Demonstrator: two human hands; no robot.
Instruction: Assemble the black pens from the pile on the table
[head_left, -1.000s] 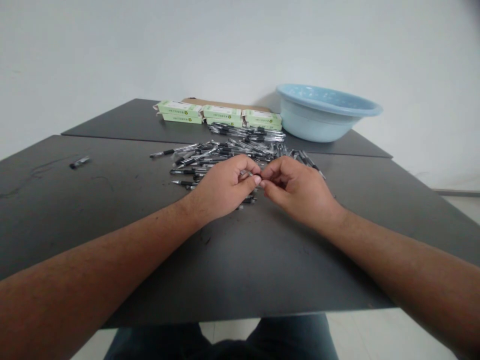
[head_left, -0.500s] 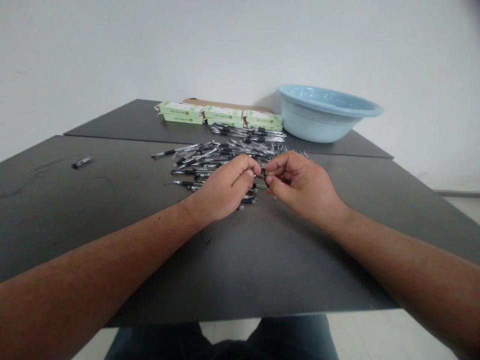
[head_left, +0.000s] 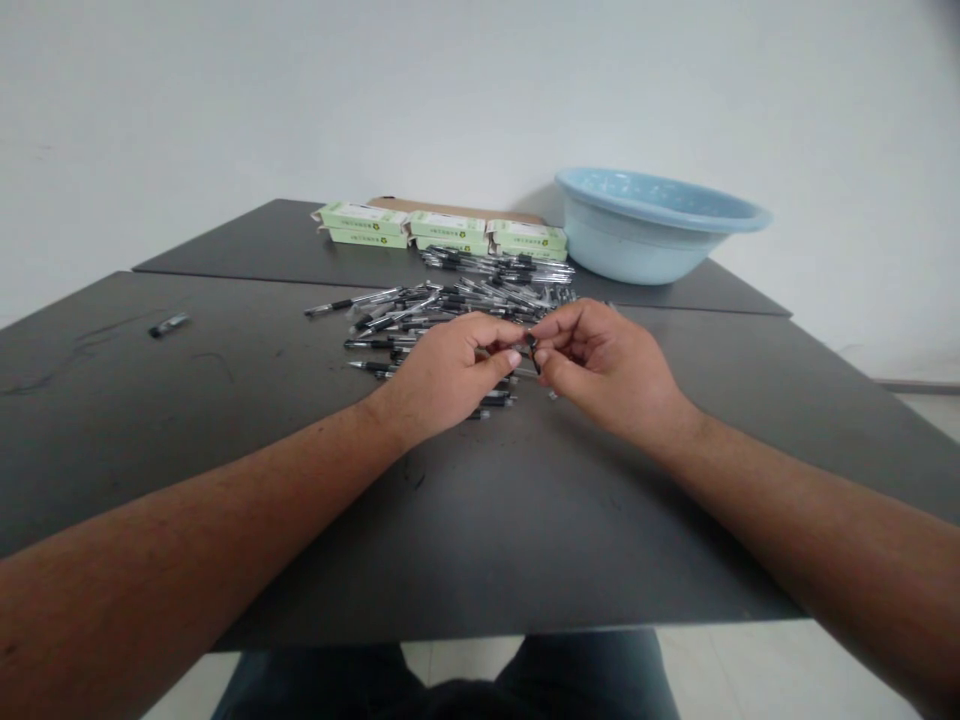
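My left hand [head_left: 446, 375] is closed around a pen, whose end shows at its fingertips. My right hand [head_left: 600, 365] pinches a small black pen cap [head_left: 531, 348] between thumb and forefinger, right at that pen's end. Both hands hover just above the dark table [head_left: 480, 520], in front of a heap of several black-and-clear pens [head_left: 457, 300]. Most of the held pen is hidden inside my left fist.
A light blue plastic basin [head_left: 652, 225] stands at the back right. Three green-and-white boxes [head_left: 442, 228] lie in a row behind the pens, on brown cardboard. A lone black cap [head_left: 169, 324] lies at the far left. The table's near edge runs above my lap.
My right hand has lifted slightly and opened its pinch enough that the black cap shows between its fingers. My left hand has barely shifted.
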